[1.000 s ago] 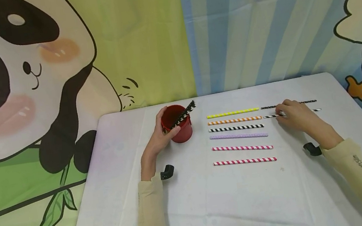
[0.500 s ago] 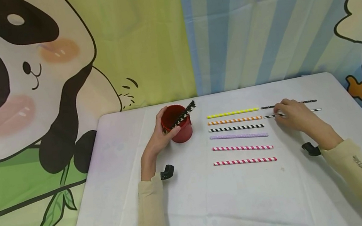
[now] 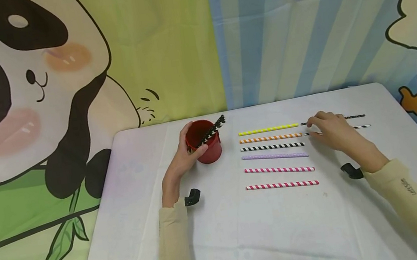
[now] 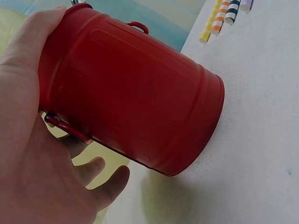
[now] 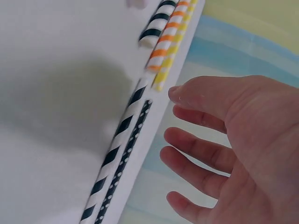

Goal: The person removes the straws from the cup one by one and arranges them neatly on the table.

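on the right sleeve [image 3: 411, 189], small unreadable dark lettering

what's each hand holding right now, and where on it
The left hand grips the red cup round its side wall. The right hand holds nothing; its fingers are spread above the black-and-white straws.

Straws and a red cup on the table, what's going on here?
A person's left hand holds a red cup with one black dotted straw leaning in it. The right hand, fingers relaxed, hovers over two dark straws at the table's far right, not gripping either. Six more straws lie in a neat row between cup and hand.
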Demonstrator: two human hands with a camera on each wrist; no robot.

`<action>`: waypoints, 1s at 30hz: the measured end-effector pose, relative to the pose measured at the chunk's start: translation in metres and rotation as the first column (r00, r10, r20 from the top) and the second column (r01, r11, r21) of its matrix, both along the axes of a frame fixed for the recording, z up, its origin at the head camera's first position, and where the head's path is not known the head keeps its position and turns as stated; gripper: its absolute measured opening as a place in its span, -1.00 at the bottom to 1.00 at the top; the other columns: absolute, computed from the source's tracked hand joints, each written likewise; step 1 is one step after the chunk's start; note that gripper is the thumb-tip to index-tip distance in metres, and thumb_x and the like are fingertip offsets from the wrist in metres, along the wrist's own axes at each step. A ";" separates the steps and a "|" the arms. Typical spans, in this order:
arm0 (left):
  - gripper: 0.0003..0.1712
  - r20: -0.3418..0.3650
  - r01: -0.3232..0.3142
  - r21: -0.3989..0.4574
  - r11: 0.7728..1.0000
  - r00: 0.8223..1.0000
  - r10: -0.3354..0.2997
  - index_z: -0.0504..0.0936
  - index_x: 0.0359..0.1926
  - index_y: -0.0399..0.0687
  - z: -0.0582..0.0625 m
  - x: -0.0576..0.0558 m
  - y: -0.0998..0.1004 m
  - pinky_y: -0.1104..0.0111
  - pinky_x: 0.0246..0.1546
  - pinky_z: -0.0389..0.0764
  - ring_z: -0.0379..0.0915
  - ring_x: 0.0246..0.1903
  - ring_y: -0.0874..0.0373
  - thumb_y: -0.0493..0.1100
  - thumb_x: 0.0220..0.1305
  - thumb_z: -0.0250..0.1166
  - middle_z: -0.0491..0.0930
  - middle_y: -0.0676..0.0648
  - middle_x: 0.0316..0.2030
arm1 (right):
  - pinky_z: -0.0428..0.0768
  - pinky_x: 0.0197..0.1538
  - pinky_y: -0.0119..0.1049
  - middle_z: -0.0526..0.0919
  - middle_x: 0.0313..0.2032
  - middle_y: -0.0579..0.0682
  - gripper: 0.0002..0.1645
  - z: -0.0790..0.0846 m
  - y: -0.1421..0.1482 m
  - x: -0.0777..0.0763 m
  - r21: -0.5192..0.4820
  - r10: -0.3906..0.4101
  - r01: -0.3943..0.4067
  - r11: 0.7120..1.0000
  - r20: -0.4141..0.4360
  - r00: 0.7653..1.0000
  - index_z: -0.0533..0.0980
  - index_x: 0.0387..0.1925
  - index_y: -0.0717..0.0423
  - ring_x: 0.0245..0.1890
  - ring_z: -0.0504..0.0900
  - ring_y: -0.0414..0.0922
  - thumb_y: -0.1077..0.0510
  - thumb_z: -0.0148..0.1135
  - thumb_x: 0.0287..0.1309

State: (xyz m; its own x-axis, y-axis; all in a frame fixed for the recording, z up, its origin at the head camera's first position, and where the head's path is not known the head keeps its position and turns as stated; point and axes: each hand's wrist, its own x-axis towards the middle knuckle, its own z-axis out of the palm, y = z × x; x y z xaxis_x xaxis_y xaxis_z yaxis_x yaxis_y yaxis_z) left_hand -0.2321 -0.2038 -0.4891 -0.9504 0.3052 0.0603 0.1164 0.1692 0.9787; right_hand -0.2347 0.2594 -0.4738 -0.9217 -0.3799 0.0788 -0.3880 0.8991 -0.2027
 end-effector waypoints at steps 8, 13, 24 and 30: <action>0.00 0.014 0.013 0.001 1.000 1.000 -0.013 -0.15 0.58 -0.03 0.022 0.010 0.003 -0.16 0.46 0.16 0.01 0.48 -0.20 -0.25 0.31 0.28 0.12 -0.25 0.46 | 0.41 0.03 0.35 0.60 -0.05 0.24 -0.73 0.011 -0.027 0.000 -0.046 0.065 -0.065 0.997 -0.021 0.998 0.58 -0.05 0.20 -0.06 0.57 0.26 0.20 0.34 0.23; 0.00 0.012 0.013 0.001 1.000 1.000 -0.013 -0.14 0.58 -0.01 0.022 0.010 0.004 -0.17 0.45 0.17 0.02 0.48 -0.19 -0.25 0.31 0.27 0.12 -0.23 0.46 | 0.42 0.04 0.34 0.61 -0.04 0.22 -0.71 0.011 -0.045 -0.001 -0.105 0.101 -0.103 0.989 -0.020 0.995 0.58 -0.04 0.19 -0.08 0.58 0.22 0.18 0.35 0.24; 0.00 0.023 0.011 -0.013 1.000 1.000 -0.011 -0.14 0.58 0.08 0.023 0.010 0.003 -0.16 0.45 0.19 0.03 0.47 -0.17 -0.25 0.31 0.27 0.11 -0.23 0.47 | 0.53 -0.14 0.10 0.67 -0.15 0.16 -0.80 -0.006 -0.081 -0.001 -0.269 0.159 -0.182 0.946 -0.107 0.981 0.62 -0.14 0.20 -0.27 0.63 0.08 0.24 0.36 0.19; 0.00 0.020 0.011 -0.003 1.000 1.000 -0.011 -0.14 0.58 0.08 0.022 0.010 0.003 -0.17 0.44 0.19 0.03 0.47 -0.17 -0.25 0.31 0.28 0.12 -0.22 0.47 | 0.61 -0.14 -0.04 0.67 -0.15 0.09 -0.83 -0.011 -0.110 0.003 -0.395 0.163 -0.189 0.899 -0.099 0.982 0.62 -0.15 0.18 -0.20 0.66 0.04 0.22 0.33 0.24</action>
State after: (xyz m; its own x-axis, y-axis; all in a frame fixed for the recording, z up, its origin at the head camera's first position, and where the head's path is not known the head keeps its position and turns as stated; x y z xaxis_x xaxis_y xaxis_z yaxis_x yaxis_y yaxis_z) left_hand -0.2225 -0.2012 -0.4673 -0.9481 0.3155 0.0403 0.0987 0.1713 0.9803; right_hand -0.2315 0.1492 -0.4845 -0.8311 -0.4596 0.3130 -0.5556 0.6630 -0.5018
